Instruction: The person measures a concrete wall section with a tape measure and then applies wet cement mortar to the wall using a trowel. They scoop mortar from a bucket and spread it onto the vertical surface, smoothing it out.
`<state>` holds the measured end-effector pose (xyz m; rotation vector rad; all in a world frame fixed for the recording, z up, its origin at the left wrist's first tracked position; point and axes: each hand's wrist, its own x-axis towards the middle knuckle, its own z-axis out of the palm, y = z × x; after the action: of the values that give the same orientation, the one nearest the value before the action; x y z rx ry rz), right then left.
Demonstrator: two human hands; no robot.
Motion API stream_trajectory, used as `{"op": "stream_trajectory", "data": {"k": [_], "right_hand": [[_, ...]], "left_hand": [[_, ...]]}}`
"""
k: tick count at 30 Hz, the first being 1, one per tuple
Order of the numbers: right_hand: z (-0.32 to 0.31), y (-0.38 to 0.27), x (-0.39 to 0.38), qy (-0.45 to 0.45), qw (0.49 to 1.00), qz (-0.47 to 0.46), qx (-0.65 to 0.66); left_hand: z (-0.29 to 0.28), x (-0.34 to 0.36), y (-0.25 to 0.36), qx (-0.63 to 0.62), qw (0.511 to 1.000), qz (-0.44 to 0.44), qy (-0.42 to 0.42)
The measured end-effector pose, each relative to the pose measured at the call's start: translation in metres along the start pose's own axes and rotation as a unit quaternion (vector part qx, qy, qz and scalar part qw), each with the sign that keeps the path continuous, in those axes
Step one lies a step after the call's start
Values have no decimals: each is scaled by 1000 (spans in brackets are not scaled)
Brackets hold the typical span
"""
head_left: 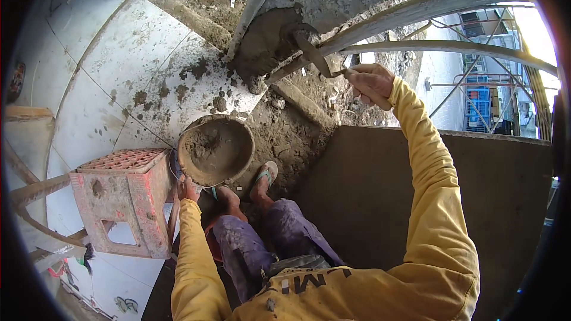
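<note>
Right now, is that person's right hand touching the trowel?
Touching. The head view shows the right hand closed around the handle end of the trowel.

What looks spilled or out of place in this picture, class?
Dark, mortar-like clumps lie scattered across the pale floor tiles, outside the round basin of similar material. They look spilled, standing out against the light surface.

Clear passage: over the tiles, between the mortar tub and the mortar mound. Obstructions: a crate stands just left of the left hand; slanting poles and a dark panel flank the right hand.
</note>
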<state>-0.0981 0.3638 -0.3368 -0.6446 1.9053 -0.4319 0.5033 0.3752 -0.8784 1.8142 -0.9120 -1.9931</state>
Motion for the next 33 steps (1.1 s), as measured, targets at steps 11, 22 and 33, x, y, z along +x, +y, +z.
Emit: {"op": "stream_trajectory", "data": {"k": [11, 22, 33], "right_hand": [[-24, 49, -29, -42, 988, -44, 143], [143, 104, -37, -14, 983, -10, 181], [367, 99, 153, -64, 833, 67, -545]], "left_hand": [[-3, -7, -3, 48, 998, -29, -27], [12, -18, 49, 534, 814, 227, 22], [94, -80, 112, -6, 993, 79, 88]]}}
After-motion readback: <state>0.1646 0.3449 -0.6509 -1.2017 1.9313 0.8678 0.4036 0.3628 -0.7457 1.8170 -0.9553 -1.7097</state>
